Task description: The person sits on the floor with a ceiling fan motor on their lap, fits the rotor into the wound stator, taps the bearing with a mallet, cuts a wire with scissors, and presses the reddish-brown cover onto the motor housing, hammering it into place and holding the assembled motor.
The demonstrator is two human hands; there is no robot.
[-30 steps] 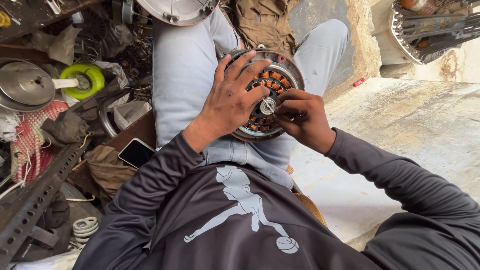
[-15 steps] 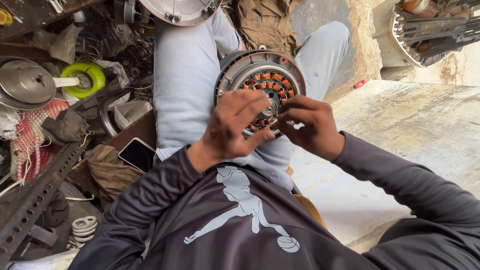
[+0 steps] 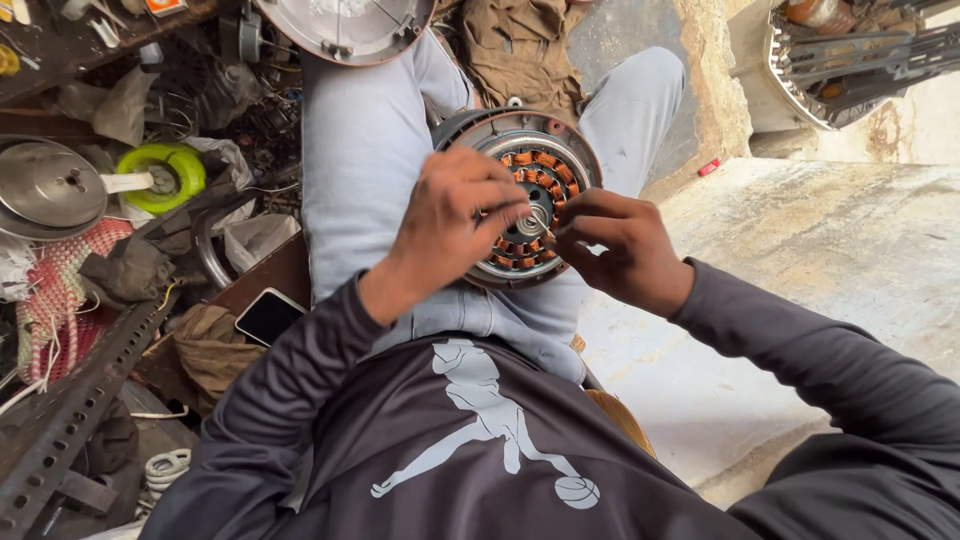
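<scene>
I sit on a bare concrete floor (image 3: 800, 260) in a crowded repair space. At 9 o'clock from my lap lies a heap of parts: a round metal cover (image 3: 45, 185), a green reel (image 3: 165, 172), a red woven cloth (image 3: 60, 290) and a perforated steel angle bar (image 3: 70, 400). A phone (image 3: 268, 315) lies face up on a brown board at 8 o'clock, just beside my thigh. At 12 o'clock a shallow metal dish (image 3: 345, 25) stands near my knees, and at 1 o'clock a wire guard (image 3: 850, 60) rests against the wall.

The fan motor (image 3: 535, 165) lies on my lap between my thighs, open face up, with the copper coils arranged in a ring around the centre shaft.

My left hand (image 3: 455, 220) rests over the motor's 8 o'clock edge, fingers curled, with the fingertips (image 3: 520, 212) meeting at the shaft. My right hand (image 3: 610, 245) comes in from 4 o'clock, fingers bent and pinched close beside the shaft. Whether either hand pinches a wire or only touches the shaft, I cannot tell. The two hands stand almost touching at the motor's centre.
</scene>
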